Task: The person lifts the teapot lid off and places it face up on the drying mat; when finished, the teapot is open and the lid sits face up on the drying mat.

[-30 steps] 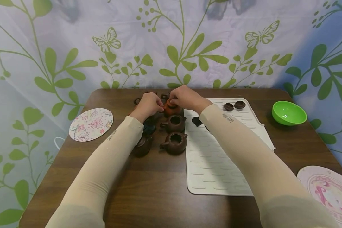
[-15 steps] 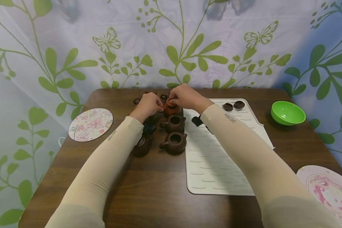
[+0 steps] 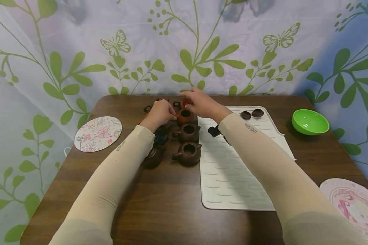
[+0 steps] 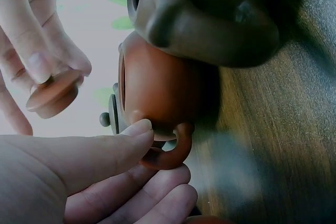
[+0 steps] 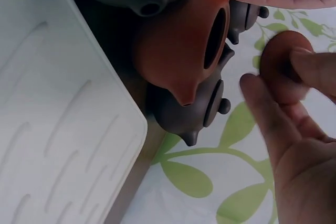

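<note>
My left hand [image 3: 160, 113] pinches the handle of a reddish-brown teapot [image 4: 163, 85], whose top opening is uncovered. Held between thumb and fingers of my right hand [image 3: 200, 103] is a matching reddish lid [image 5: 283, 64], apart from the pot and just beyond it. Nearer to me stand two dark brown teapots, one [image 3: 186, 137] behind the other [image 3: 188, 160], both without lids. A dark teapot with its lid on [image 5: 178, 107] sits behind the reddish one. Another dark teapot [image 3: 153, 158] is partly hidden by my left forearm.
A white ribbed mat [image 3: 227, 190] lies right of the teapots, with two dark lids, one [image 3: 245, 115] beside the other [image 3: 258, 113], at its far end. Farther right are a green bowl [image 3: 309, 126] and a pink round mat [image 3: 352, 207]. A butterfly-patterned disc [image 3: 98, 134] lies at left.
My right hand has lifted the reddish lid off its teapot and moved it slightly away, leaving the opening in view. The left hand has stayed on the handle.
</note>
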{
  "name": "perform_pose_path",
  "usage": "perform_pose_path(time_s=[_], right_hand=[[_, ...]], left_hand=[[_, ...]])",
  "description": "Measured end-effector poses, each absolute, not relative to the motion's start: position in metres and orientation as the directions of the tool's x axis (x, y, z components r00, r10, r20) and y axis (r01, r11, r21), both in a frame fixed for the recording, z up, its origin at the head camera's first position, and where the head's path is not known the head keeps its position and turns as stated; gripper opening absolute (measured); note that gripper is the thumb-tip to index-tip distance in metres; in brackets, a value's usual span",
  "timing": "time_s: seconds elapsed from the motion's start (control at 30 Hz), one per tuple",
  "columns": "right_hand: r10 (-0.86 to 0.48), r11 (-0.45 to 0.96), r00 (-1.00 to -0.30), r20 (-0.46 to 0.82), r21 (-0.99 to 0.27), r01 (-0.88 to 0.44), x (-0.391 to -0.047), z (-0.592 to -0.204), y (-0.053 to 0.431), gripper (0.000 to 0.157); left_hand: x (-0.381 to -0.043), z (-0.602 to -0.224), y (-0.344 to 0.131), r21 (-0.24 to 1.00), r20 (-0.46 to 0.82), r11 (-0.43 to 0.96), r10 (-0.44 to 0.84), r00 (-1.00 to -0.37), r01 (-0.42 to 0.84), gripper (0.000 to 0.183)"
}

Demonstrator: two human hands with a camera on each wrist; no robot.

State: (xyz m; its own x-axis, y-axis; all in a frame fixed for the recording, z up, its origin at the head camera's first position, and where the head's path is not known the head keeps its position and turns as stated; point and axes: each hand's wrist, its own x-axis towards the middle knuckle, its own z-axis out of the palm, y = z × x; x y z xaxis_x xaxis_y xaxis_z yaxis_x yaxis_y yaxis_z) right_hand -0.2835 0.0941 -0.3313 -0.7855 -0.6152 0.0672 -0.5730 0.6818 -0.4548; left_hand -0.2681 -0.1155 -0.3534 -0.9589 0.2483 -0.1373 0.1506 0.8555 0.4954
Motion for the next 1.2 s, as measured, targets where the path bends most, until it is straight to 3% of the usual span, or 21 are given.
perform_pose_path(time_s=[0.2, 0.33, 0.47, 0.67, 1.0, 1.2], right_hand=[[-0.571, 0.660, -0.818, 0.065, -0.556, -0.505, -0.282, -0.338, 0.099, 0.043], [-0.537, 0.587, -0.842, 0.042, -0.699, -0.409, -0.283, -0.345, 0.103, 0.036], [-0.478, 0.493, -0.878, -0.026, -0.835, -0.244, -0.280, -0.354, 0.108, 0.039], [-0.419, 0.357, -0.904, -0.085, -0.931, -0.077, -0.275, -0.363, 0.109, 0.045], [-0.349, 0.327, -0.937, -0.017, -0.939, -0.105, -0.271, -0.362, 0.110, 0.033], [-0.321, 0.299, -0.947, 0.032, -0.945, -0.133, -0.270, -0.365, 0.114, 0.037]], left_hand=[[-0.268, -0.354, -0.115, 0.492, -0.136, 0.858, 0.244, -0.960, 0.149, 0.014], [-0.268, -0.355, -0.114, 0.490, -0.128, 0.858, 0.245, -0.961, 0.154, 0.014], [-0.267, -0.354, -0.114, 0.491, -0.129, 0.857, 0.246, -0.961, 0.154, 0.015], [-0.267, -0.354, -0.113, 0.484, -0.127, 0.862, 0.241, -0.962, 0.152, 0.014], [-0.269, -0.358, -0.113, 0.473, -0.102, 0.864, 0.245, -0.964, 0.169, 0.013], [-0.268, -0.357, -0.115, 0.473, -0.097, 0.862, 0.256, -0.962, 0.182, 0.013]])
